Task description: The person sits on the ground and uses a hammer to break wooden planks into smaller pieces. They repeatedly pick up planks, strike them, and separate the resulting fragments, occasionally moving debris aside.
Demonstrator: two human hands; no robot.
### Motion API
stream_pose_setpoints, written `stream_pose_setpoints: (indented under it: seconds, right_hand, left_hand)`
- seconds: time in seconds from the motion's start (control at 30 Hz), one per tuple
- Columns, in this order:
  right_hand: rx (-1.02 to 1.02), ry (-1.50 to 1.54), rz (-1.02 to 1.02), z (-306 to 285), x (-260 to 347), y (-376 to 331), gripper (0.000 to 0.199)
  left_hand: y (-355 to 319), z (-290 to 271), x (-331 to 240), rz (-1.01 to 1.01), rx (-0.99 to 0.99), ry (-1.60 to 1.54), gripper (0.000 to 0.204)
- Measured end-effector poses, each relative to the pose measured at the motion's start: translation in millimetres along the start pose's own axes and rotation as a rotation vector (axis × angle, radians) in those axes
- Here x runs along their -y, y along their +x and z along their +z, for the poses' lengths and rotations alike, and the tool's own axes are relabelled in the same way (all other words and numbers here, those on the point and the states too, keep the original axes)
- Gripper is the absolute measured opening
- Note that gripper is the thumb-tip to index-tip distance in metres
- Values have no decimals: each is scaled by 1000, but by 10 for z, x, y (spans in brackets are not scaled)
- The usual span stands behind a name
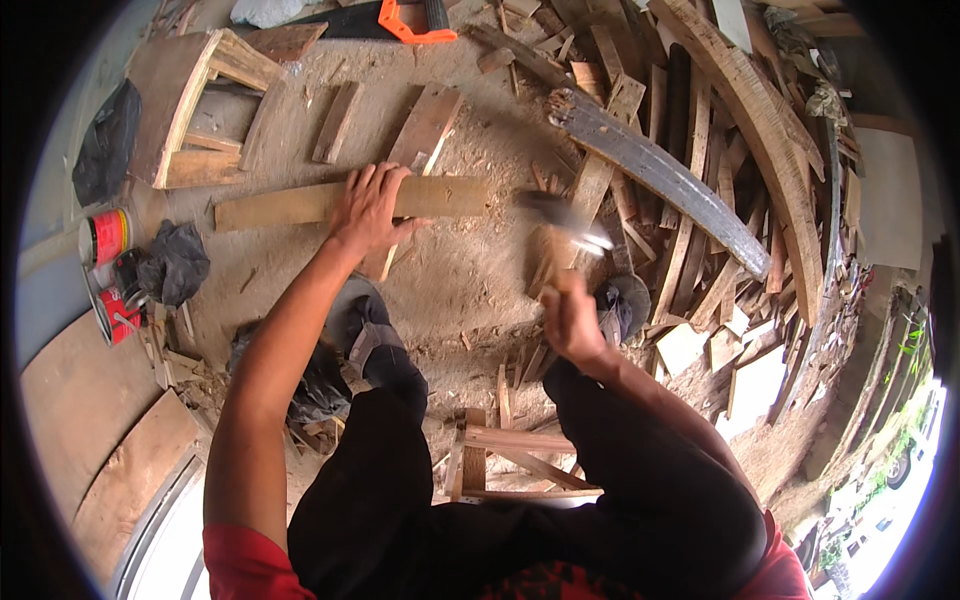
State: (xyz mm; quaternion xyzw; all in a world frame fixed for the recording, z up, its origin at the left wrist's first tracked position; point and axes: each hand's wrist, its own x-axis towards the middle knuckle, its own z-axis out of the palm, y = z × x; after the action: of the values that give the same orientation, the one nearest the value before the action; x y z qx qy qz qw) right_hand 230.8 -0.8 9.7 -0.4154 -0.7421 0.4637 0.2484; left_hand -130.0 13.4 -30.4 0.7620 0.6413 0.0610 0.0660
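Observation:
My left hand (372,208) is closed over a light wooden board (275,208), fingers across its far edge and thumb on the near side. The board lies crosswise over a second, slanting plank (427,125). In my right hand (574,322) is the handle of a hammer (552,210), held right of the board's end. Motion smears the hammer's head, so its exact shape is hard to make out. Under the hammer stands a short wooden block (548,262), partly hidden.
Wood scraps (690,150) are heaped at the right, with a long grey plank (665,175) across them. A wooden frame (180,110) stands far left, near red cans (118,312) and black plastic bags (175,262). An orange-handled saw (400,22) lies at the back.

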Motion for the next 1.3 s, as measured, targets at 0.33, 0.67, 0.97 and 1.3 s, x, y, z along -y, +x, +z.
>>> stream_pose_setpoints:
  seconds: [0.33,0.67,0.97,1.3]
  right_hand:
    - [5,262,238,44,-169,-112,23]
    - [-330,858,293,129,240,-9,15]
    - [8,399,445,5,-96,-143,24]
    - [209,613,790,-419,513,260,35]
  left_hand:
    - [50,6,43,53,26,-59,83]
    - [44,-32,44,64,-1,-64,81]
    - [38,-4,90,84,-27,-75,84]
    - [391,-607,-3,-25,124,-622,84]
